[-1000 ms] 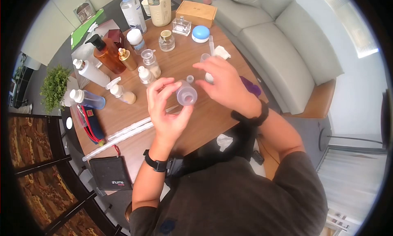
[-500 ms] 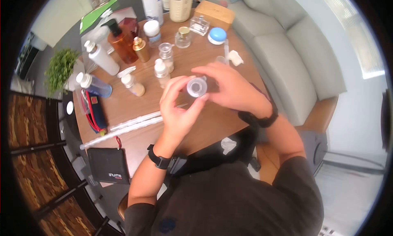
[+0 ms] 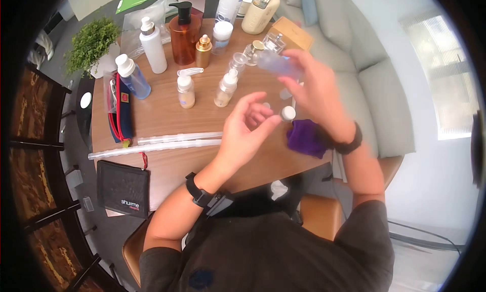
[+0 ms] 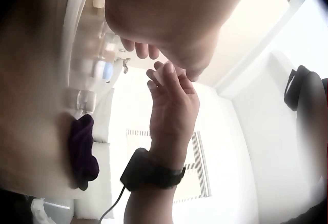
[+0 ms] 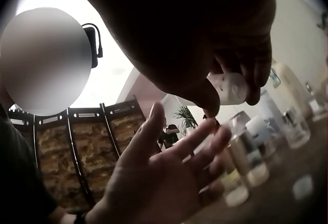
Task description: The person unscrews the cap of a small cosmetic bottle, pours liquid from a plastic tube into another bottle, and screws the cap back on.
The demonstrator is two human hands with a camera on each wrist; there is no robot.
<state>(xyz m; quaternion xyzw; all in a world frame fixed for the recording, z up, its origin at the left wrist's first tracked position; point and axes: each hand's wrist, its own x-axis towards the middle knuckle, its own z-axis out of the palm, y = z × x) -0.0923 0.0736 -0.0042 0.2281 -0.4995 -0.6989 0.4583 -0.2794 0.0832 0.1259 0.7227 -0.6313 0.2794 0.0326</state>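
In the head view my right hand (image 3: 324, 92) grips a clear, bluish bottle (image 3: 277, 65), blurred and tilted above the table's right half. The right wrist view has the translucent bottle (image 5: 231, 88) pinched between that hand's thumb and fingers. My left hand (image 3: 244, 132) hangs over the table with loosely bent fingers and nothing in its hold; its palm (image 5: 154, 185) faces up in the right wrist view. Just right of the left thumb in the head view is a small white-topped container (image 3: 287, 113). A purple cloth (image 3: 307, 139) lies below the right hand.
Several bottles stand behind the hands, among them an amber pump bottle (image 3: 185, 39) and two small bottles, one (image 3: 186, 93) left of the other (image 3: 226, 90). Long clear tubes (image 3: 167, 143) lie left of the left hand, near a black pouch (image 3: 123, 187).
The bottle was in my left hand; my right hand has taken it and lifted it away to the upper right. The left hand has let go, and the head view has shifted.
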